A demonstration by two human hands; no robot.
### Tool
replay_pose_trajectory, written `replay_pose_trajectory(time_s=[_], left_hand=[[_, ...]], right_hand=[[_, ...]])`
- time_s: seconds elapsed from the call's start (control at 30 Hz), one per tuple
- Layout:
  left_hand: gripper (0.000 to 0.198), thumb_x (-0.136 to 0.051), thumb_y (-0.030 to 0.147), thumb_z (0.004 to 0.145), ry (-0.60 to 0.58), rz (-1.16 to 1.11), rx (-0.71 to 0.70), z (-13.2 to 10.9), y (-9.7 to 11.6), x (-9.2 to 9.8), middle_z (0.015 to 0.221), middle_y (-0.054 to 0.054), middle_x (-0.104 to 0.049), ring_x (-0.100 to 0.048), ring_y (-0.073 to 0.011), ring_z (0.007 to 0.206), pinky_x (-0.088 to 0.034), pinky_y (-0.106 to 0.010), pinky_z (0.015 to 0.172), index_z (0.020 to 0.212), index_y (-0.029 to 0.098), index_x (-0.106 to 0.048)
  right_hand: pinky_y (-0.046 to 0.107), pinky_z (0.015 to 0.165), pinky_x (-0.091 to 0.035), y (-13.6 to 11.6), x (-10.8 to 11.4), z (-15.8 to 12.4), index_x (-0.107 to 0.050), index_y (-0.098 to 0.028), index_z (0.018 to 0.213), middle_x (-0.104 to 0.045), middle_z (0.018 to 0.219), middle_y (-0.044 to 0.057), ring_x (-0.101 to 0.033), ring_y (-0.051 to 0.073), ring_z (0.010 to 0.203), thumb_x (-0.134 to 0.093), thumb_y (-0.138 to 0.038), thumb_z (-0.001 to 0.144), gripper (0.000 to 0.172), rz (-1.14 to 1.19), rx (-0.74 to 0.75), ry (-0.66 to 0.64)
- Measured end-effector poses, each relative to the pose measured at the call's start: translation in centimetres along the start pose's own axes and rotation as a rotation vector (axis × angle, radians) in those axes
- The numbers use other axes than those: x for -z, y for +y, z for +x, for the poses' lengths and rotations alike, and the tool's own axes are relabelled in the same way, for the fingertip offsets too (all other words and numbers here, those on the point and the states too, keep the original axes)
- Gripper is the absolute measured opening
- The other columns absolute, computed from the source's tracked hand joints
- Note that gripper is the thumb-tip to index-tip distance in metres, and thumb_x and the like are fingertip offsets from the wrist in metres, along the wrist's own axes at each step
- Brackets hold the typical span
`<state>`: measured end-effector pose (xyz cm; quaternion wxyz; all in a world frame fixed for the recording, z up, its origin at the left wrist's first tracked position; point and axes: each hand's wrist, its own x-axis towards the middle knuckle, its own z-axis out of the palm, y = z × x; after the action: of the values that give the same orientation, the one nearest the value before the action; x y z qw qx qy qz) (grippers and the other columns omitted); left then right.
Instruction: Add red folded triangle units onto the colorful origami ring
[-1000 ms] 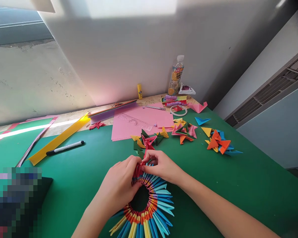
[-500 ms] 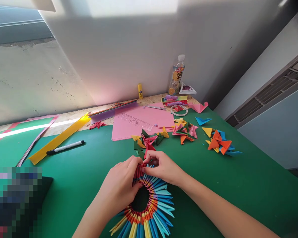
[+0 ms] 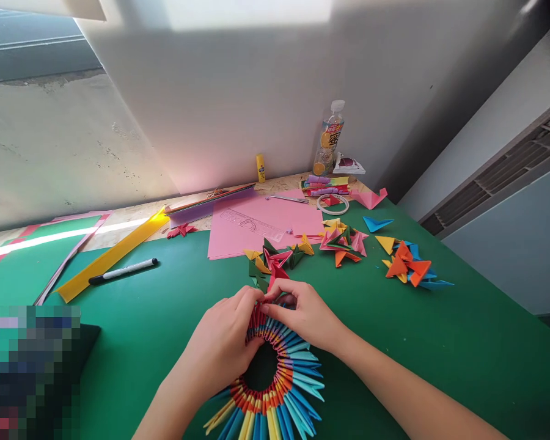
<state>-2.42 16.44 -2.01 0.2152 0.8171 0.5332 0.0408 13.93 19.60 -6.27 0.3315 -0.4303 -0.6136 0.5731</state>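
A ring of folded paper pieces (image 3: 297, 382) in blue, yellow, orange and red lies low in the middle, its pointed ends fanning outward. My left hand (image 3: 229, 333) grips its upper left side, thumb in the central hole and fingers over the outside. At the ring's top, my right hand (image 3: 297, 311) pinches at the red pieces with thumb and index finger; the fingertips of both hands meet there. Just beyond them rests a loose pile of red, green and yellow folded pieces (image 3: 277, 260).
Pink paper sheets (image 3: 229, 238) carry a clear ruler (image 3: 252, 225). More folded pieces (image 3: 407, 266) lie to the right. A marker (image 3: 123, 271) touches a yellow strip (image 3: 112, 256) at left. A bottle (image 3: 329, 143), glue stick (image 3: 260, 168) and tape ring (image 3: 333, 212) stand or lie near the wall.
The view has shifted very slightly. Both hands stay on the ring in nearly the same place, with the right fingers still pinching at its top.
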Motion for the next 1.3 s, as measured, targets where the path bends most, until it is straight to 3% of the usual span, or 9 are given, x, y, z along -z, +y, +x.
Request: replay_pose_trajectory(time_s=[0.07, 0.2, 0.33, 0.43, 0.53, 0.67, 0.83, 1.0, 1.3], left_hand=[[0.039, -0.058, 0.015, 0.075, 0.014, 0.002, -0.010, 0.1, 0.0, -0.1, 0.103, -0.001, -0.060, -0.058, -0.0225, 0.091, -0.045, -0.034, 0.073, 0.109, 0.024, -0.040], [0.047, -0.055, 0.012, 0.076, 0.019, 0.023, -0.077, 0.1, -0.1, -0.2, 0.114, -0.002, -0.057, -0.056, -0.0219, 0.098, -0.045, -0.035, 0.078, 0.117, 0.026, -0.038], [0.040, -0.053, 0.011, 0.076, 0.017, 0.054, -0.087, 0.0, -0.2, -0.1, 0.110, -0.002, -0.058, -0.057, -0.0215, 0.094, -0.045, -0.035, 0.077, 0.111, 0.026, -0.043], [0.038, -0.054, 0.014, 0.077, 0.022, 0.071, -0.067, 0.0, -0.2, -0.1, 0.107, -0.002, -0.059, -0.058, -0.0224, 0.092, -0.045, -0.035, 0.076, 0.112, 0.025, -0.043], [0.039, -0.055, 0.016, 0.078, 0.020, 0.085, -0.062, 0.0, -0.1, -0.1, 0.107, -0.002, -0.059, -0.058, -0.0227, 0.092, -0.046, -0.035, 0.075, 0.113, 0.025, -0.042], [0.038, -0.054, 0.015, 0.078, 0.011, 0.089, -0.060, 0.1, 0.1, -0.1, 0.107, -0.002, -0.059, -0.058, -0.0223, 0.092, -0.046, -0.035, 0.075, 0.113, 0.024, -0.042], [0.038, -0.053, 0.015, 0.079, 0.015, 0.081, -0.070, 0.0, 0.1, 0.0, 0.107, -0.002, -0.059, -0.058, -0.0224, 0.094, -0.047, -0.035, 0.075, 0.114, 0.024, -0.042], [0.039, -0.051, 0.014, 0.079, 0.015, 0.067, -0.075, 0.0, -0.2, -0.1, 0.109, -0.003, -0.059, -0.058, -0.0220, 0.094, -0.047, -0.035, 0.076, 0.116, 0.024, -0.042], [0.036, -0.050, 0.014, 0.079, 0.026, 0.067, -0.083, -0.1, 0.0, 0.1, 0.107, -0.005, -0.060, -0.059, -0.0223, 0.093, -0.048, -0.033, 0.074, 0.114, 0.023, -0.045]], right_hand=[[0.026, 0.067, -0.047, 0.0, 0.0, 0.1, -0.058, -0.017, 0.076, -0.060, 0.076, 0.001, -0.058, 0.015, 0.074, -0.063, -0.025, 0.074, 0.009, 0.065, -0.008, -0.002], [0.028, 0.069, -0.050, 0.5, 0.0, 0.4, -0.053, -0.018, 0.083, -0.061, 0.072, 0.000, -0.062, 0.016, 0.073, -0.075, -0.026, 0.061, 0.031, 0.234, -0.091, 0.025], [0.029, 0.069, -0.050, 0.4, 0.3, 0.5, -0.054, -0.017, 0.075, -0.062, 0.072, 0.000, -0.062, 0.015, 0.070, -0.075, -0.028, 0.060, 0.028, 0.233, -0.088, -0.006], [0.029, 0.070, -0.050, 0.0, 1.0, 0.5, -0.056, -0.017, 0.078, -0.063, 0.076, 0.002, -0.062, 0.016, 0.072, -0.069, -0.027, 0.067, 0.020, 0.134, -0.037, 0.044], [0.029, 0.068, -0.050, 0.1, 1.7, 0.7, -0.058, -0.017, 0.080, -0.064, 0.081, 0.004, -0.061, 0.015, 0.070, -0.059, -0.022, 0.074, 0.008, -0.052, 0.035, 0.234], [0.027, 0.059, -0.047, 1.3, 1.9, 1.4, -0.060, -0.018, 0.088, -0.062, 0.093, 0.004, -0.057, 0.011, 0.058, -0.057, -0.017, 0.074, 0.014, -0.332, 0.113, 0.371], [0.028, 0.061, -0.048, 2.7, 1.5, 2.2, -0.059, -0.018, 0.099, -0.062, 0.093, 0.005, -0.057, 0.012, 0.058, -0.058, -0.015, 0.077, 0.023, -0.495, 0.153, 0.342], [0.028, 0.072, -0.047, 3.0, 1.4, 2.1, -0.065, -0.017, 0.085, -0.065, 0.086, 0.005, -0.061, 0.018, 0.080, -0.051, -0.008, 0.082, 0.017, -0.643, 0.270, 0.271], [0.026, 0.067, -0.047, 1.8, 1.5, 1.5, -0.067, -0.018, 0.075, -0.062, 0.088, 0.005, -0.060, 0.017, 0.077, -0.054, -0.006, 0.072, 0.018, -0.753, 0.220, 0.166]])
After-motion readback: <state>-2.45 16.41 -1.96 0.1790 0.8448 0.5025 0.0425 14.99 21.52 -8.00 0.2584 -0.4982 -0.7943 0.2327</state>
